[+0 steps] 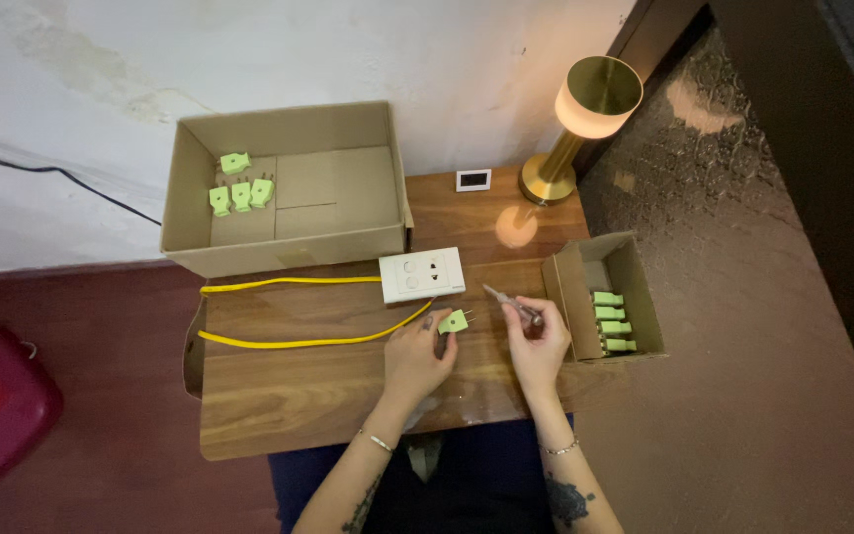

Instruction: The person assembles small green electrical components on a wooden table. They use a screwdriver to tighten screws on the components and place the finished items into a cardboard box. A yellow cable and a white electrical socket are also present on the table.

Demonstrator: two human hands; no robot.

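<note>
Two hands work on the table (279,396): left hand (417,358) grasps a green plug (455,320); right hand (538,346), just beside, grasps a screwdriver (512,304).

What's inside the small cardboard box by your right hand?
The small cardboard box holds four light green plugs stacked in a row along its left side. The near wall hides whatever lies at the bottom edge.

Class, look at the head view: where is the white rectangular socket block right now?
The white rectangular socket block lies mid-table, just in front of the large cardboard box and left of the small cardboard box, beyond the left hand.
</note>
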